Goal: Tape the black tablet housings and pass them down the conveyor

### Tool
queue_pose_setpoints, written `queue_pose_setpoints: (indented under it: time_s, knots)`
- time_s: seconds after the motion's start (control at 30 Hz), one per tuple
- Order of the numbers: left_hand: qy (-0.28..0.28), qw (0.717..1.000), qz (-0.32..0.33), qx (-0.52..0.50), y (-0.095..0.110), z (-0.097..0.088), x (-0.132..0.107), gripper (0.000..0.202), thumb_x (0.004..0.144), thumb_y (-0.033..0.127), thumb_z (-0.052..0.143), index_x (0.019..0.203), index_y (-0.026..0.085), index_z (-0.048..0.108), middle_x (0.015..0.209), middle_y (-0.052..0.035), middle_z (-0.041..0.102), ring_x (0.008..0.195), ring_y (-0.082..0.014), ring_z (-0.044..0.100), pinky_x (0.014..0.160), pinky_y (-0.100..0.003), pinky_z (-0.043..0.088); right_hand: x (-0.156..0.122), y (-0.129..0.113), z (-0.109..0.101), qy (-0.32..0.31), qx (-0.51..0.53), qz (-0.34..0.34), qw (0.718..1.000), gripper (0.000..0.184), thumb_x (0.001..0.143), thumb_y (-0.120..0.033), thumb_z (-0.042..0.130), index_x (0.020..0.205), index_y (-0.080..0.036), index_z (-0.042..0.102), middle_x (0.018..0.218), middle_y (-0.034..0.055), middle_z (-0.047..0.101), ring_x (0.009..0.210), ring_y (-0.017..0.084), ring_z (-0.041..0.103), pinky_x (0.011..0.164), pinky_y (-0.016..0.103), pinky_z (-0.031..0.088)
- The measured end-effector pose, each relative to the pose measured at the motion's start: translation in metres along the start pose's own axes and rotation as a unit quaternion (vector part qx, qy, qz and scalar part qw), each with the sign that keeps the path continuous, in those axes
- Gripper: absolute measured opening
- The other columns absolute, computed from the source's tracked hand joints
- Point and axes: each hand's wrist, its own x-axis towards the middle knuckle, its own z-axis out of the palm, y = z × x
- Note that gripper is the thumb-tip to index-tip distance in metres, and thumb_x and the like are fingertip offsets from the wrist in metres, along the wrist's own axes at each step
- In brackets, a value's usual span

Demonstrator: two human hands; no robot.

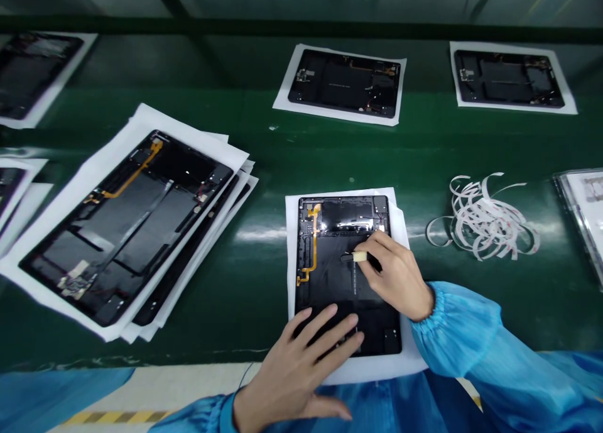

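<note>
A black tablet back housing (pixel 330 276) with an orange flex cable (pixel 314 244) lies on a white sheet (pixel 400 225) in front of me. My left hand (pixel 301 364), fingers spread, rests over its lower part. Above the middle of the housing, my right hand (pixel 393 269) pinches a small black tool with a cream band (pixel 359 256). The tool's dark end points left, close to the housing's surface; whether it touches cannot be told. Fingers cover the tool's other end.
To the left is a slanted stack of similar tablet housings (pixel 141 219) between white sheets. Two more housings (pixel 346 84) (pixel 509 78) lie at the back. Curled white strips (pixel 485 219) are heaped on the green table (pixel 264 163) at right, near a clear-edged tray (pixel 584 213).
</note>
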Motion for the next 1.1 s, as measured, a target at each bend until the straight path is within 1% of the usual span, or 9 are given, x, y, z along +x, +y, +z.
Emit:
queue_pose_setpoints:
  time_s: [0.13,0.2,0.37,0.5,0.63,0.77,0.83,0.93,1.1]
  knots:
    - [0.005,0.994,-0.103,0.02,-0.003,-0.003,0.003,0.102,0.069,0.092,0.035,0.147,0.026,0.044,0.15,-0.0115,0.045,0.143,-0.0412,0.019,0.117,-0.05,0.0,-0.002,0.002,0.001,0.04,0.04,0.018,0.998,0.038,0.084,-0.002,0.05,0.117,-0.02,0.056,0.094,0.004,0.059,0.079,0.016,0.061,0.066,0.028,0.053]
    - [0.001,0.991,-0.128,0.029,-0.009,-0.007,0.01,0.105,0.067,0.093,0.036,0.149,0.027,0.042,0.152,-0.015,0.04,0.144,-0.0439,0.017,0.116,-0.052,0.001,-0.003,0.003,0.001,0.074,0.069,0.021,0.995,0.039,0.085,-0.003,0.051,0.117,-0.024,0.056,0.089,0.0014,0.057,0.075,0.015,0.058,0.063,0.026,0.051]
    - [0.002,0.992,-0.119,0.036,-0.037,-0.014,0.039,0.093,0.075,0.087,0.039,0.148,0.029,0.043,0.156,-0.0172,0.031,0.144,-0.0444,0.019,0.114,-0.053,0.006,-0.003,0.004,-0.003,0.188,0.133,0.053,0.972,0.019,0.088,-0.014,0.061,0.104,-0.025,0.062,0.08,-0.0018,0.052,0.064,0.011,0.05,0.054,0.024,0.044]
    - [0.006,0.99,-0.142,0.013,-0.059,-0.015,0.064,0.071,0.088,0.07,0.046,0.146,0.031,0.042,0.159,-0.0158,0.024,0.147,-0.0426,0.015,0.113,-0.056,0.012,0.001,0.01,-0.007,0.215,0.128,0.07,0.966,0.015,0.088,-0.014,0.062,0.099,-0.024,0.065,0.079,-0.0018,0.052,0.062,0.01,0.048,0.052,0.023,0.041]
    - [0.052,0.979,-0.19,-0.055,-0.072,-0.016,0.076,0.037,0.1,0.04,0.046,0.134,0.027,0.051,0.155,-0.0127,0.033,0.147,-0.0352,0.019,0.114,-0.054,0.02,0.006,0.019,-0.011,0.212,0.099,0.059,0.97,0.01,0.087,-0.014,0.06,0.092,-0.022,0.065,0.078,-0.0008,0.054,0.065,0.012,0.052,0.055,0.024,0.043]
    - [0.171,0.918,-0.352,-0.068,-0.072,-0.021,0.057,0.012,0.098,0.029,0.048,0.1,0.02,0.055,0.131,-0.0129,0.054,0.14,-0.0314,0.035,0.112,-0.052,0.029,0.007,0.026,-0.011,0.178,0.063,0.082,0.979,0.012,0.09,-0.019,0.056,0.098,-0.022,0.064,0.078,0.0008,0.056,0.07,0.015,0.057,0.059,0.026,0.047]
    - [0.146,0.894,-0.419,-0.051,-0.066,-0.02,0.04,0.015,0.097,0.034,0.049,0.094,0.02,0.055,0.129,-0.0131,0.053,0.139,-0.0348,0.035,0.11,-0.057,0.028,0.005,0.028,-0.01,0.158,0.051,0.1,0.981,0.015,0.092,-0.023,0.054,0.104,-0.022,0.063,0.078,0.001,0.057,0.071,0.015,0.059,0.062,0.027,0.048]
    - [0.092,0.885,-0.449,-0.076,-0.053,-0.013,0.02,0.018,0.097,0.038,0.047,0.095,0.022,0.056,0.136,-0.0133,0.046,0.141,-0.0361,0.029,0.108,-0.06,0.029,0.003,0.029,-0.012,0.141,0.043,0.117,0.982,0.018,0.092,-0.027,0.053,0.108,-0.022,0.061,0.078,0.0009,0.061,0.072,0.016,0.062,0.064,0.027,0.049]
    - [0.129,0.864,-0.47,-0.126,-0.04,0.001,0.02,0.02,0.098,0.034,0.042,0.089,0.022,0.056,0.134,-0.0117,0.045,0.141,-0.0329,0.03,0.107,-0.06,0.03,0.033,0.014,-0.034,0.092,0.095,0.115,0.985,0.013,0.091,-0.031,0.055,0.094,-0.021,0.063,0.07,-0.0011,0.061,0.064,0.015,0.061,0.059,0.025,0.046]
